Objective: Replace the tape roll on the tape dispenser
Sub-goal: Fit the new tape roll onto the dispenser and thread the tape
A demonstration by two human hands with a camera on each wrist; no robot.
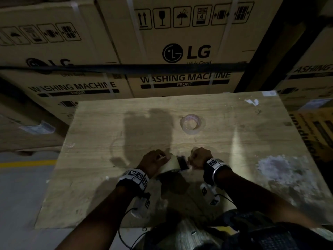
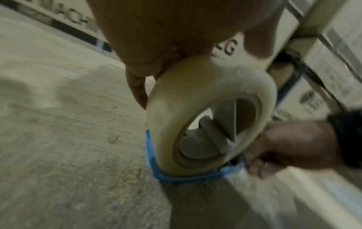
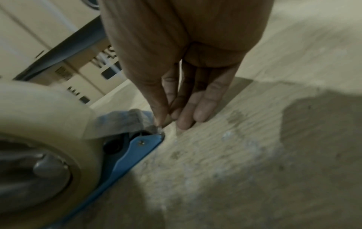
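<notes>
Head view: dim warehouse, scuffed wooden table (image 1: 100, 141) with white patches at right, grey floor with a yellow line at left. Stacked LG washing machine cartons (image 1: 180, 42) fill the background, about five visible. Two tape rolls: one spare tape roll (image 1: 192, 123) lying flat mid-table, well apart from the hands; one mounted tape roll (image 1: 170, 164) near the table's front edge, on the tape dispenser (image 1: 182, 162). Two hands, both with marker wristbands. Left hand (image 1: 153, 160) grip curled over the mounted roll's top. Right hand (image 1: 200, 156) just beside the dispenser's front end.

Left wrist view: the mounted tape roll (image 2: 162, 124) stands on edge in the blue tape dispenser (image 2: 188, 175), hub visible through the core. Left hand (image 2: 156, 38) fingers wrapped on the roll's top. Right hand (image 2: 290, 145) at the dispenser's far end.

Right wrist view: right hand (image 3: 176, 62) thumb and forefinger pinching the tape end (image 3: 125, 124) at the dispenser's blade tip (image 3: 137, 148); other fingers straight, touching the table (image 3: 254, 139). Mounted roll (image 3: 49, 111) at left.
</notes>
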